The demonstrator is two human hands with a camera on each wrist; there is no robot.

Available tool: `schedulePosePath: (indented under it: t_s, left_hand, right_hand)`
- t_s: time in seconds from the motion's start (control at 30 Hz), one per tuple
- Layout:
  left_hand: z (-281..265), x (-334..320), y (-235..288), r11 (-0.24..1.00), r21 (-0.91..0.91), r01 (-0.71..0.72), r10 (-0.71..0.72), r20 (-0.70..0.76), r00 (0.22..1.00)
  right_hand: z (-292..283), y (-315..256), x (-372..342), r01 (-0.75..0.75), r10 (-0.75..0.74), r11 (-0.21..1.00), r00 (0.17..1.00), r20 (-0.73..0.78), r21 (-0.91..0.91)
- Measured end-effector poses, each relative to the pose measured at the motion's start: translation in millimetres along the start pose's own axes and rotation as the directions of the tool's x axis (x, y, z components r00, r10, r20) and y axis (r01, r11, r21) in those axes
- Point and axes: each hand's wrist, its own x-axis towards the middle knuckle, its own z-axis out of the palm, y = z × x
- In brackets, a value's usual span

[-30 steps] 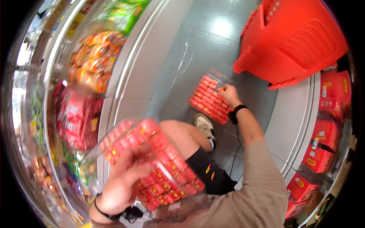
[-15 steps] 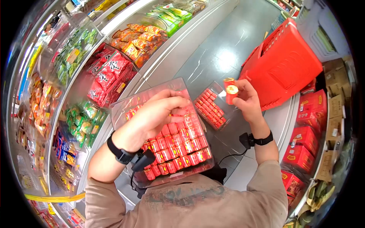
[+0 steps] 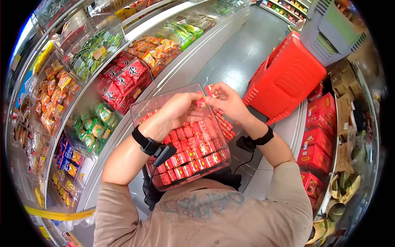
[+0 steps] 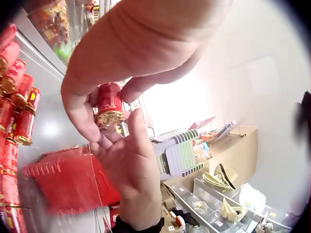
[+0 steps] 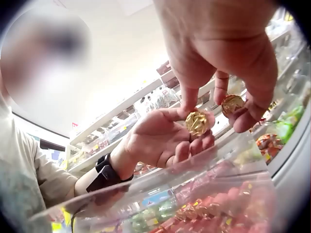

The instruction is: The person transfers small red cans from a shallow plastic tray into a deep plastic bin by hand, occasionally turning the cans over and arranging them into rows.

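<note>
The left hand, above a clear box of red rolls, pinches a red roll. Close beside it the right hand holds another roll between thumb and fingers. From the left wrist, a red roll with a gold end shows between the left hand's thumb and fingers. Two gold roll ends show from the right wrist: one at the left hand's fingertips, touched by a right finger, the other within the right hand.
Behind the large box, more red rolls lie low down, partly hidden. A red basket stands at the right beside grey crates. Shelves of packaged snacks line the left; red boxes line the right.
The right hand has come up from the lower box with rolls and moved left to the left hand. The left hand, earlier over the large box, now pinches a roll.
</note>
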Motion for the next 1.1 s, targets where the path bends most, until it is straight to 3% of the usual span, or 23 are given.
schedulePosePath:
  t_s: [0.1, 0.23, 0.33, 0.43, 0.53, 0.63, 0.87, 1.1]
  left_hand:
    - [-7.2, 4.9, -11.4, 0.984, 0.090, 0.156, -0.158, 0.018, 0.987]
    - [-5.2, 13.9, -35.9, 0.941, 0.147, 0.304, -0.284, -0.145, 0.948]
    - [-11.2, 24.0, -48.1, 0.944, 0.147, 0.295, -0.250, -0.264, 0.932]
    - [-22.7, 33.2, -55.0, 0.947, 0.152, 0.284, -0.247, -0.224, 0.943]
    - [-25.8, 44.9, -66.3, 0.956, 0.160, 0.247, -0.195, -0.287, 0.938]
    - [-28.3, 53.0, -72.9, 0.980, 0.134, 0.147, -0.111, -0.243, 0.964]
    - [-24.0, 52.9, -73.6, 0.987, 0.131, 0.097, -0.046, -0.345, 0.937]
    - [3.6, 2.1, -35.5, 0.917, 0.374, 0.141, -0.032, -0.282, 0.959]
  right_hand:
    - [-4.0, -16.2, -8.5, -0.164, 0.160, 0.986, 0.980, -0.120, -0.023]
    - [-5.7, -28.6, -14.7, -0.224, 0.224, 0.974, 0.965, -0.136, 0.009]
    - [-11.7, -24.4, -15.3, -0.193, 0.190, 0.981, 0.973, -0.127, -0.011]
    - [-15.5, -23.4, -20.0, -0.175, 0.173, 0.985, 0.977, -0.121, -0.005]
    - [-17.9, -25.3, -20.6, -0.163, 0.161, 0.987, 0.979, -0.125, 0.000]
    - [-21.9, -23.7, -22.4, -0.150, 0.145, 0.988, 0.979, -0.140, -0.025]
    - [-31.0, -18.1, -28.2, -0.107, 0.108, 0.994, 0.989, -0.097, 0.015]
    - [-21.5, -28.1, -34.7, 0.015, -0.013, 0.997, 1.000, 0.025, -0.081]
